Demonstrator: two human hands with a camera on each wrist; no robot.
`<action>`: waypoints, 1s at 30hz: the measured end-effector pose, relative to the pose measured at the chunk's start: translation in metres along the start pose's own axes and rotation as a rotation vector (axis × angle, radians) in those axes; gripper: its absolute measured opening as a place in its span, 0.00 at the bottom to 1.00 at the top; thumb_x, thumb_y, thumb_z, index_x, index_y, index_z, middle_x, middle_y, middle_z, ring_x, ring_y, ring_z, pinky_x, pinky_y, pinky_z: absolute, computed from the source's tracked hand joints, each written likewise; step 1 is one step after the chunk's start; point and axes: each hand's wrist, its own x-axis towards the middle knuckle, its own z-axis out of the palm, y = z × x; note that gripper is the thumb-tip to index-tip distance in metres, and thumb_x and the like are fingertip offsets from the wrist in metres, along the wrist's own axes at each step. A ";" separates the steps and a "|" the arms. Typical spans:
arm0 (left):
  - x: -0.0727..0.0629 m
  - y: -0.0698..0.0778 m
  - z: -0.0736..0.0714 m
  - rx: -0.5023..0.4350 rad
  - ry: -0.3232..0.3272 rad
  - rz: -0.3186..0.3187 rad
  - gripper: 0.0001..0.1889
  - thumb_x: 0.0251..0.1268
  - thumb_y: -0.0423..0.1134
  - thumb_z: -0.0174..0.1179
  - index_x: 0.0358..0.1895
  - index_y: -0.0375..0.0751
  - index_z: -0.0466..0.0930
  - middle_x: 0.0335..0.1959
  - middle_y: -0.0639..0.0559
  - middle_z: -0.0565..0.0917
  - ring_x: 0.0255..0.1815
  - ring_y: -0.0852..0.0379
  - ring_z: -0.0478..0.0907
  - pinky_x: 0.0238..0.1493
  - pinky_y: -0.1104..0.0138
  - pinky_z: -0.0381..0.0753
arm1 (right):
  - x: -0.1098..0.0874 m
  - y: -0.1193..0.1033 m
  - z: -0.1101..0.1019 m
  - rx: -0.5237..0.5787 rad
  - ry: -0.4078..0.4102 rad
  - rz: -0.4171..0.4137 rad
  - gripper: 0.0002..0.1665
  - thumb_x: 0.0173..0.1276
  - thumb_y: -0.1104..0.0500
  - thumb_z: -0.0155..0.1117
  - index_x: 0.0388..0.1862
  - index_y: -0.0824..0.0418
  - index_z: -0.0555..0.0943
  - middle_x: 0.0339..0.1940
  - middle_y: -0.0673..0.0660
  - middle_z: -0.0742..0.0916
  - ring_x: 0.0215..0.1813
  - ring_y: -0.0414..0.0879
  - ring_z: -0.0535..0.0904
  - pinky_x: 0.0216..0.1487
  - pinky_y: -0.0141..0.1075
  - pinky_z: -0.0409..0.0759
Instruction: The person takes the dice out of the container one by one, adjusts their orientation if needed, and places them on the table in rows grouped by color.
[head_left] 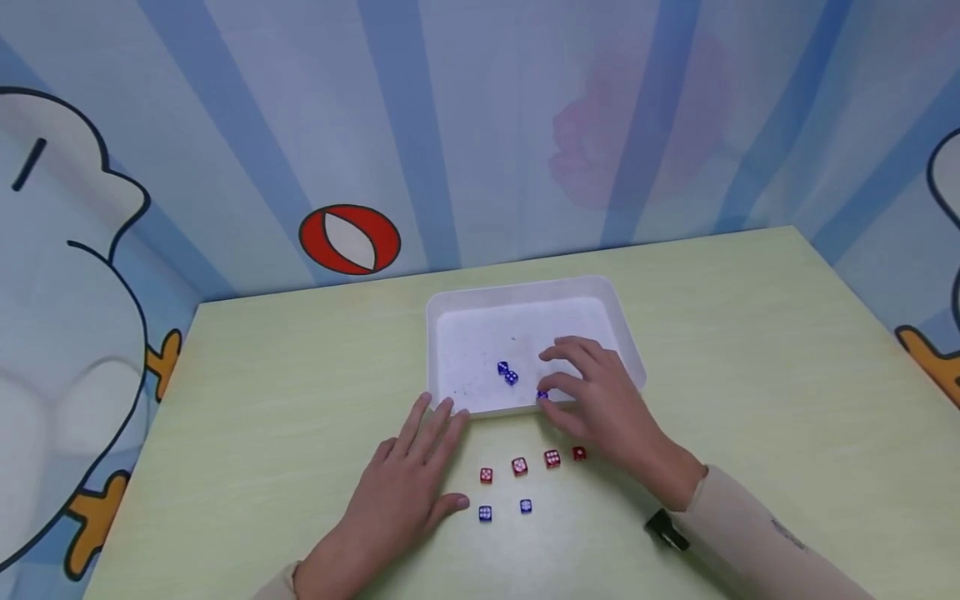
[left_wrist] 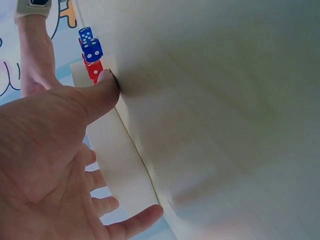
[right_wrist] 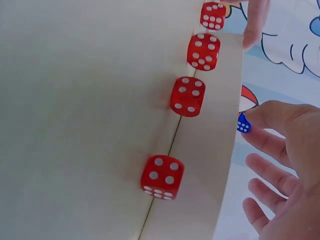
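Between thumb and index finger my right hand (head_left: pixel 600 400) pinches a blue die (right_wrist: pixel 243 123), just above the near edge of the white tray (head_left: pixel 534 290). Its other fingers spread over the tray. My left hand (head_left: pixel 401 492) lies with straight fingers, their tips at the tray's near left rim and the thumb beside the dice on the table. Inside the tray lie two blue dice, one (head_left: pixel 503 367) touching the other (head_left: pixel 512 377). In front of the tray, several red dice (head_left: pixel 520 467) form a row, with two blue dice (head_left: pixel 485 513) nearer to me.
The pale green table (head_left: pixel 285 400) meets a blue striped wall (head_left: pixel 495 125) with cartoon pictures at its back. A black clip-like piece (head_left: pixel 666 530) sits under the right sleeve (head_left: pixel 757 533).
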 end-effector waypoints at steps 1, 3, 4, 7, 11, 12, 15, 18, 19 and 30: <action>0.000 0.000 0.000 -0.001 0.001 0.001 0.50 0.69 0.64 0.65 0.86 0.45 0.56 0.86 0.44 0.59 0.88 0.40 0.49 0.60 0.49 0.82 | -0.003 -0.001 -0.001 0.002 0.002 -0.008 0.06 0.61 0.60 0.82 0.35 0.56 0.91 0.56 0.57 0.87 0.69 0.60 0.76 0.66 0.57 0.75; 0.000 0.000 -0.001 -0.002 0.003 0.004 0.50 0.69 0.64 0.65 0.86 0.45 0.56 0.86 0.44 0.59 0.88 0.40 0.49 0.59 0.49 0.82 | -0.008 -0.002 -0.003 0.007 0.006 -0.017 0.06 0.61 0.60 0.82 0.34 0.56 0.91 0.56 0.57 0.87 0.69 0.60 0.76 0.65 0.57 0.75; 0.000 0.000 -0.001 -0.004 0.005 0.005 0.50 0.69 0.64 0.66 0.86 0.45 0.56 0.86 0.44 0.59 0.88 0.40 0.49 0.59 0.49 0.82 | -0.010 -0.002 -0.004 0.013 0.006 -0.019 0.06 0.61 0.60 0.82 0.34 0.56 0.91 0.56 0.57 0.87 0.70 0.59 0.76 0.65 0.57 0.75; -0.001 -0.001 -0.002 -0.004 0.009 0.005 0.50 0.69 0.64 0.66 0.85 0.44 0.57 0.86 0.44 0.60 0.88 0.39 0.49 0.59 0.49 0.82 | -0.016 -0.004 -0.006 0.017 -0.008 -0.020 0.06 0.61 0.59 0.82 0.35 0.55 0.91 0.57 0.56 0.87 0.71 0.59 0.76 0.65 0.57 0.75; -0.001 -0.001 -0.002 -0.001 0.007 0.001 0.49 0.68 0.64 0.66 0.85 0.44 0.57 0.85 0.43 0.60 0.88 0.39 0.50 0.59 0.49 0.82 | -0.026 -0.007 -0.009 0.031 -0.061 -0.040 0.06 0.60 0.58 0.83 0.35 0.53 0.91 0.60 0.55 0.86 0.73 0.58 0.73 0.65 0.56 0.74; -0.001 -0.001 -0.002 -0.004 0.005 0.001 0.49 0.69 0.64 0.66 0.85 0.44 0.57 0.85 0.43 0.60 0.88 0.39 0.49 0.59 0.48 0.82 | -0.029 -0.008 -0.009 0.033 -0.075 -0.053 0.07 0.60 0.57 0.83 0.34 0.52 0.91 0.61 0.54 0.85 0.73 0.58 0.73 0.65 0.56 0.73; 0.000 -0.001 -0.002 -0.014 0.001 0.003 0.49 0.69 0.64 0.66 0.85 0.44 0.57 0.86 0.43 0.60 0.88 0.39 0.49 0.59 0.48 0.82 | -0.039 -0.010 -0.010 0.039 -0.114 -0.098 0.07 0.59 0.57 0.83 0.32 0.49 0.90 0.63 0.55 0.84 0.74 0.59 0.71 0.66 0.56 0.70; 0.000 0.000 -0.002 -0.019 0.002 0.005 0.49 0.69 0.64 0.66 0.85 0.44 0.57 0.86 0.43 0.60 0.88 0.39 0.49 0.59 0.48 0.81 | -0.047 -0.012 -0.011 0.025 -0.154 -0.137 0.06 0.59 0.56 0.81 0.32 0.46 0.90 0.67 0.55 0.83 0.76 0.59 0.69 0.66 0.58 0.66; 0.000 0.000 -0.001 -0.017 0.003 0.005 0.49 0.69 0.64 0.66 0.85 0.44 0.57 0.86 0.44 0.60 0.88 0.40 0.49 0.59 0.48 0.81 | -0.048 -0.012 -0.012 0.023 -0.166 -0.145 0.05 0.59 0.56 0.80 0.32 0.46 0.90 0.68 0.55 0.82 0.77 0.59 0.69 0.66 0.58 0.66; 0.000 -0.001 -0.001 -0.014 0.009 0.005 0.49 0.68 0.64 0.67 0.85 0.44 0.58 0.85 0.43 0.61 0.87 0.39 0.50 0.57 0.47 0.82 | -0.054 -0.016 -0.010 0.038 -0.262 -0.185 0.08 0.57 0.53 0.83 0.29 0.41 0.89 0.71 0.52 0.80 0.79 0.59 0.65 0.67 0.58 0.64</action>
